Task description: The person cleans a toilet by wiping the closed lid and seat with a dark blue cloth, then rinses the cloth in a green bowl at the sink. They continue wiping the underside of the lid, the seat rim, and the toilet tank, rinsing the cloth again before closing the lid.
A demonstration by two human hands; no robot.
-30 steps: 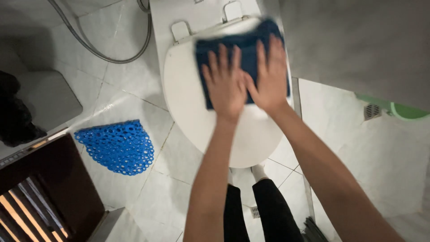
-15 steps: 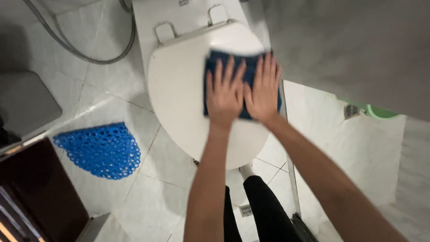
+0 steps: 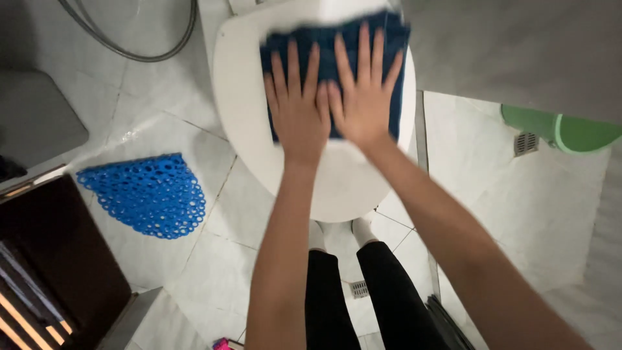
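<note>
Since half a second ago our left hand (image 3: pixel 299 110) and right hand (image 3: pixel 364 97) have slid the dark blue cloth (image 3: pixel 337 48) up the closed white toilet lid (image 3: pixel 246 116), both palms flat with fingers spread, gripping nothing. Pale marble tiles (image 3: pixel 551 214) carry a blue perforated mat (image 3: pixel 146 194) and a grey hose (image 3: pixel 129 39). The lid's hinges are cut off; a green basin (image 3: pixel 570 133) shows partly.

Soft, even indoor light — slight motion blur throughout.
</note>
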